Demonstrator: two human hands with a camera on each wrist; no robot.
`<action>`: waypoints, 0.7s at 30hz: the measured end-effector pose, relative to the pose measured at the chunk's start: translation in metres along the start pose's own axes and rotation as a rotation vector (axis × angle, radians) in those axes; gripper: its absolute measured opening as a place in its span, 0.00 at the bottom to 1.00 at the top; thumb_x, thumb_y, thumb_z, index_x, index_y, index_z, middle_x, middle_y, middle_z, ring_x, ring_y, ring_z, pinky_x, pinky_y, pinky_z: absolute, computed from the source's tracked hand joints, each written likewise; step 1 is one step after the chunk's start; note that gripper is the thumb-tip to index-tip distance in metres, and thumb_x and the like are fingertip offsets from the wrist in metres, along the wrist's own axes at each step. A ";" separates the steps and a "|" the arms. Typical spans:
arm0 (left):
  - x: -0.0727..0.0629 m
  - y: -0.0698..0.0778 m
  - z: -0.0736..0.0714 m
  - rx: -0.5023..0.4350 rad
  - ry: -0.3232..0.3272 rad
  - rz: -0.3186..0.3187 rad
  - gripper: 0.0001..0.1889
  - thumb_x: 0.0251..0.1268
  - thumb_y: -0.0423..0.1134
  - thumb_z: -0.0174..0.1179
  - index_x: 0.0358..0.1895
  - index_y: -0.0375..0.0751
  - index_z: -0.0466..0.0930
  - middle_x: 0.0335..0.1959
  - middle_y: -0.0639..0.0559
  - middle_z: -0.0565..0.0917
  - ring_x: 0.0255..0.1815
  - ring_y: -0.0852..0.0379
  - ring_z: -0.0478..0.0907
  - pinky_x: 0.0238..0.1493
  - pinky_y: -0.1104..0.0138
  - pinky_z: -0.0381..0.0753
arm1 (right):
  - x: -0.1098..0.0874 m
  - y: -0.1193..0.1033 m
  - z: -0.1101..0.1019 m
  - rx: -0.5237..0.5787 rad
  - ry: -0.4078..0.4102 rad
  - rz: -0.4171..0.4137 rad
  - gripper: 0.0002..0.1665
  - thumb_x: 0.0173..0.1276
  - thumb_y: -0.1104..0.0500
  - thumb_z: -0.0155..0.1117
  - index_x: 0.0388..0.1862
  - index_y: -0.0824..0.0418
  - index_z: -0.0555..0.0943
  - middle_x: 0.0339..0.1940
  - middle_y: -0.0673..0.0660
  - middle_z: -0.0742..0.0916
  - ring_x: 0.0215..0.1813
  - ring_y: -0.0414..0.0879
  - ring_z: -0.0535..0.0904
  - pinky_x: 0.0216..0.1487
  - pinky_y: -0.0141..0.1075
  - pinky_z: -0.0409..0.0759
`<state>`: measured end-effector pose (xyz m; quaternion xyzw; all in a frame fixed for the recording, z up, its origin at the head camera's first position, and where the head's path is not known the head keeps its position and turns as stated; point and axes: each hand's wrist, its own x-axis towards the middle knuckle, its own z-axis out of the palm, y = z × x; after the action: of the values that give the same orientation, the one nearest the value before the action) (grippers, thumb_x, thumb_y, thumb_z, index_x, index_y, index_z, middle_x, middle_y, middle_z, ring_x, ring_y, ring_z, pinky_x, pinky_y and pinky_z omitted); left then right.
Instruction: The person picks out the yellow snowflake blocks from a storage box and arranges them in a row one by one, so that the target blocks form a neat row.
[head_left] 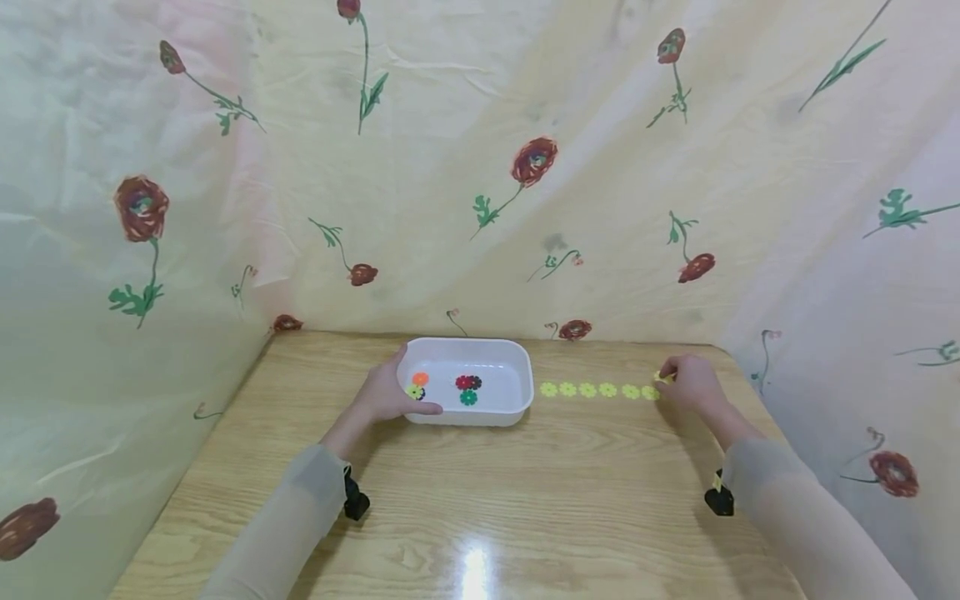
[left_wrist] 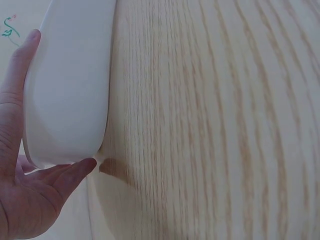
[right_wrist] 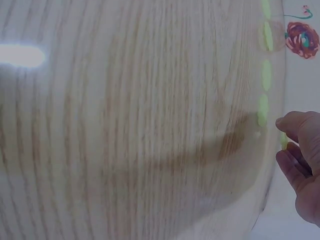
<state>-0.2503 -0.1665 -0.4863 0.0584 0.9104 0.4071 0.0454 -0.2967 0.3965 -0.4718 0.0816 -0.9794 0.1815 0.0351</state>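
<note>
A white plastic tray [head_left: 495, 418] stands toward the back of the table, with several flower-shaped pieces in it: an orange piece [head_left: 421, 379], a green piece [head_left: 468, 398], dark red ones and a yellow one. My left hand [head_left: 386, 392] grips the tray's left end, thumb along the front rim; the left wrist view shows the hand [left_wrist: 30, 195] against the tray's wall [left_wrist: 70, 90]. To the tray's right runs a row of several yellow flower pieces [head_left: 588, 390]. At the row's right end my right hand [head_left: 693, 385] pinches another yellow flower piece [right_wrist: 284, 140] between thumb and fingers, just above the table.
The wooden table [head_left: 480, 483] reaches back to a flowered cloth [head_left: 435, 192] that hangs behind it and at both sides. Small black devices sit under both wrists, one by the left sleeve [head_left: 300, 492] and one by the right sleeve [head_left: 780, 483].
</note>
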 end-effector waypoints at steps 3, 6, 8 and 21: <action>0.000 0.000 0.001 -0.003 0.002 -0.005 0.71 0.45 0.59 0.85 0.88 0.43 0.46 0.80 0.40 0.69 0.71 0.42 0.72 0.75 0.40 0.73 | -0.002 0.001 -0.002 0.003 -0.029 0.038 0.11 0.67 0.61 0.72 0.38 0.70 0.85 0.41 0.71 0.89 0.43 0.64 0.85 0.49 0.59 0.83; 0.001 -0.001 0.001 0.000 0.003 -0.007 0.71 0.45 0.59 0.86 0.88 0.43 0.46 0.80 0.40 0.69 0.71 0.42 0.72 0.75 0.40 0.73 | -0.004 0.003 -0.002 0.010 -0.062 0.078 0.12 0.68 0.60 0.70 0.41 0.71 0.85 0.46 0.74 0.88 0.46 0.66 0.85 0.51 0.60 0.83; 0.001 -0.001 0.001 -0.002 0.005 -0.006 0.72 0.44 0.59 0.86 0.88 0.43 0.46 0.80 0.40 0.69 0.71 0.42 0.72 0.75 0.40 0.73 | -0.005 0.005 -0.001 0.013 -0.075 0.090 0.12 0.67 0.61 0.69 0.42 0.71 0.85 0.47 0.75 0.88 0.48 0.67 0.84 0.52 0.60 0.83; 0.001 -0.001 0.001 -0.005 0.000 0.005 0.71 0.45 0.59 0.85 0.88 0.44 0.47 0.78 0.41 0.71 0.69 0.42 0.73 0.75 0.41 0.74 | -0.016 0.015 0.004 -0.029 -0.076 0.068 0.10 0.65 0.62 0.70 0.37 0.71 0.86 0.38 0.68 0.89 0.41 0.62 0.84 0.48 0.59 0.83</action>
<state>-0.2512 -0.1667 -0.4877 0.0605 0.9092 0.4096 0.0444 -0.2834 0.4115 -0.4820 0.0544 -0.9847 0.1652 -0.0071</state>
